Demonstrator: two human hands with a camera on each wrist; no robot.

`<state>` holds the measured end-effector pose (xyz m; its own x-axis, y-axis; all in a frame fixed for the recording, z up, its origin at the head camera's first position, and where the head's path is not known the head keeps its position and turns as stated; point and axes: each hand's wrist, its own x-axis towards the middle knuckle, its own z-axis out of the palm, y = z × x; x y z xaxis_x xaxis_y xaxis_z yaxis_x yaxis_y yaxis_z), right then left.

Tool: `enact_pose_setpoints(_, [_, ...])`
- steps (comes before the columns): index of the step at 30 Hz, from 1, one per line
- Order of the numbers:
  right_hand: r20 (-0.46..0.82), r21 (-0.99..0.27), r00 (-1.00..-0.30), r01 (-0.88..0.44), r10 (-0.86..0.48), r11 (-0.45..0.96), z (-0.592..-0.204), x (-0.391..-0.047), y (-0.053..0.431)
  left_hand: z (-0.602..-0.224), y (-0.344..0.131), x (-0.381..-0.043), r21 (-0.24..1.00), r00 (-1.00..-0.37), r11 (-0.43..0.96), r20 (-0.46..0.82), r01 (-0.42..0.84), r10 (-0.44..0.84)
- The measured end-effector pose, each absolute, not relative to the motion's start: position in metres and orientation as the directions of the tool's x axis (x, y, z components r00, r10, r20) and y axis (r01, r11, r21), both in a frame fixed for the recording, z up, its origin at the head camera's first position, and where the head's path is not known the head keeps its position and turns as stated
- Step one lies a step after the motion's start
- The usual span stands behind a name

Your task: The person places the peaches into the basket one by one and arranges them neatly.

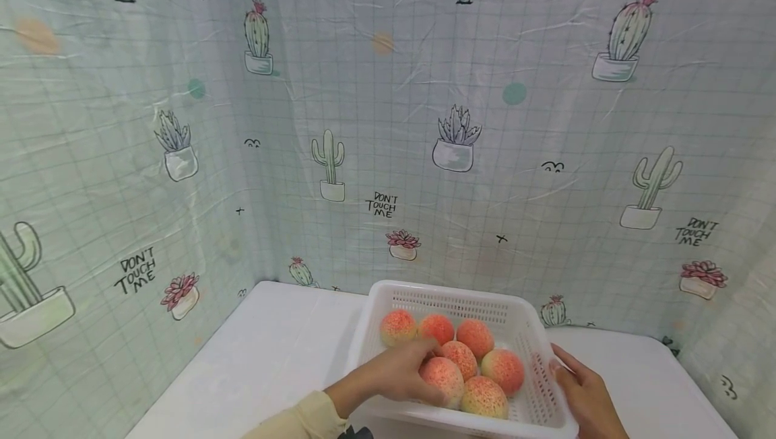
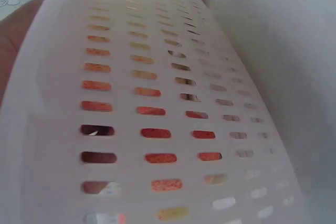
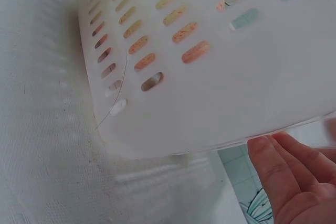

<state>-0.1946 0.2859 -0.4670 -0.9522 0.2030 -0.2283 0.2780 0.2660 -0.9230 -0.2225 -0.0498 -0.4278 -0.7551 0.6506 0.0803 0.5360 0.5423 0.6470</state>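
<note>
A white slotted plastic basket holds several red-and-yellow peaches. Inside it, my left hand curls its fingers and thumb round the peach nearest the basket's left front. At the right side, my right hand grips the basket's rim, thumb on the inner side. The right wrist view shows this hand's fingertips against the rim of the basket. In the left wrist view the basket's wall fills most of the picture, peaches showing red through the slots; the hand is mostly hidden.
The basket stands on a white table, with table surface to its left and right. Behind and at both sides hangs a sheet printed with cacti and lettering. The basket's far rim is close to the back sheet.
</note>
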Motion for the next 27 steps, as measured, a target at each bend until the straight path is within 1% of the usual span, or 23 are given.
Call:
enact_pose_setpoints(4, [-0.228, -0.92, -0.954, 0.277, 0.196, 0.277, -0.466, -0.193, 0.287, -0.431, -0.044, -0.224, 0.581, -0.749, 0.587, 0.06, 0.564, 0.66])
enact_pose_setpoints(10, [-0.241, -0.911, -0.953, 0.287, 0.183, 0.296, -0.465, -0.191, 0.29, -0.436, -0.036, -0.224, 0.454, -0.779, 0.691, 0.012, 0.563, 0.627])
enact_pose_setpoints(14, [-0.246, -0.908, -0.952, 0.293, 0.184, 0.301, -0.464, -0.192, 0.291, -0.437, -0.033, -0.225, 0.389, -0.779, 0.713, 0.019, 0.584, 0.627])
enact_pose_setpoints(17, [-0.249, -0.909, -0.951, 0.294, 0.182, 0.294, -0.463, -0.193, 0.292, -0.437, -0.031, -0.225, 0.369, -0.775, 0.713, 0.035, 0.596, 0.631])
enact_pose_setpoints(19, [-0.253, -0.907, -0.95, 0.299, 0.183, 0.296, -0.463, -0.194, 0.292, -0.435, -0.032, -0.224, 0.399, -0.78, 0.705, 0.046, 0.587, 0.624])
enact_pose_setpoints(22, [-0.231, -0.902, -0.957, 0.278, 0.175, 0.33, -0.463, -0.194, 0.295, -0.43, -0.039, -0.222, 0.45, -0.779, 0.671, 0.096, 0.589, 0.62])
enact_pose_setpoints(25, [-0.199, -0.876, -0.964, 0.256, 0.176, 0.41, -0.461, -0.193, 0.303, -0.419, -0.056, -0.222, 0.51, -0.783, 0.624, 0.183, 0.592, 0.594])
enact_pose_setpoints(27, [-0.171, -0.858, -0.973, 0.224, 0.155, 0.462, -0.459, -0.192, 0.312, -0.409, -0.075, -0.222, 0.535, -0.796, 0.607, 0.25, 0.588, 0.551])
